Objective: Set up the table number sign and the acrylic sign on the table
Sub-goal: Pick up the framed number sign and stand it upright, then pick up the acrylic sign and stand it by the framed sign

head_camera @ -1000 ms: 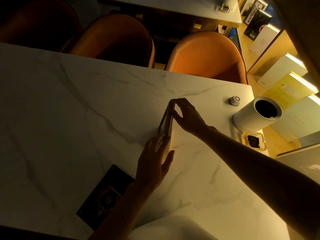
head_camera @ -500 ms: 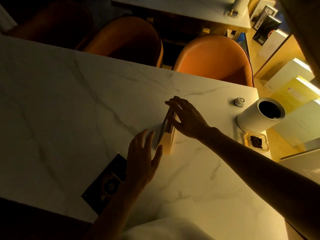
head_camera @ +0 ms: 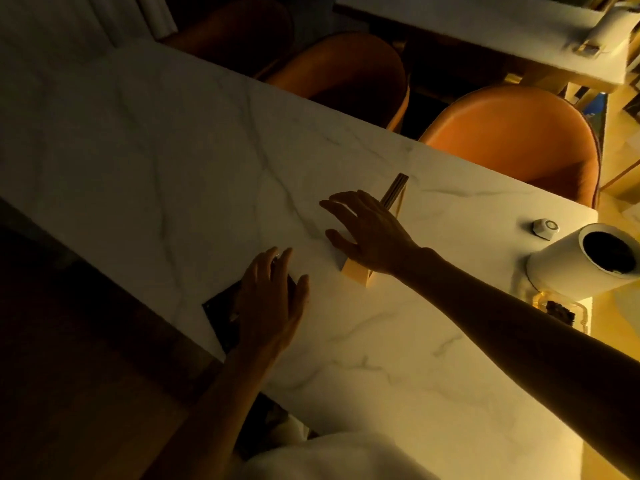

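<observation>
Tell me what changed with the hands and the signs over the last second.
The left hand let go of the upright sign in its wooden base and moved back over the flat dark sign at the table's near edge. The right hand opened, fingers spread beside the upright sign. The upright sign, white cylinder and small round device stayed put.

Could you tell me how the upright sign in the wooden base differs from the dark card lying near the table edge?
The upright sign stands on edge in a pale wooden block; the dark card lies flat. The right hand hovers open beside the sign; the left hand covers part of the card. Both sit on the marble table.
</observation>
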